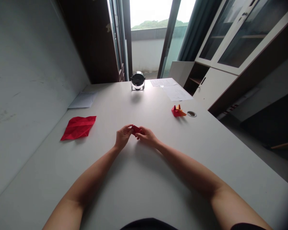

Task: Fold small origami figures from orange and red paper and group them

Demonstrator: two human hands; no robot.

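Between my two hands, a little above the white table (139,179), is a small folded piece of red paper (135,129). My left hand (123,136) pinches its left edge between thumb and fingers. My right hand (146,136) grips the right side, fingers curled round it, so part of the paper is hidden. A creased sheet of red paper (78,127) lies spread out to the left. Over on the right stand folded paper figures (178,111), one red and one orange, touching or very close together.
A round hole with a pale rim (191,114) is set in the table beside the figures. A black round device on a stand (138,80) is at the far edge. Paper sheets (175,90) lie far right, others (83,100) far left by the wall. Cabinets (220,64) flank the right side.
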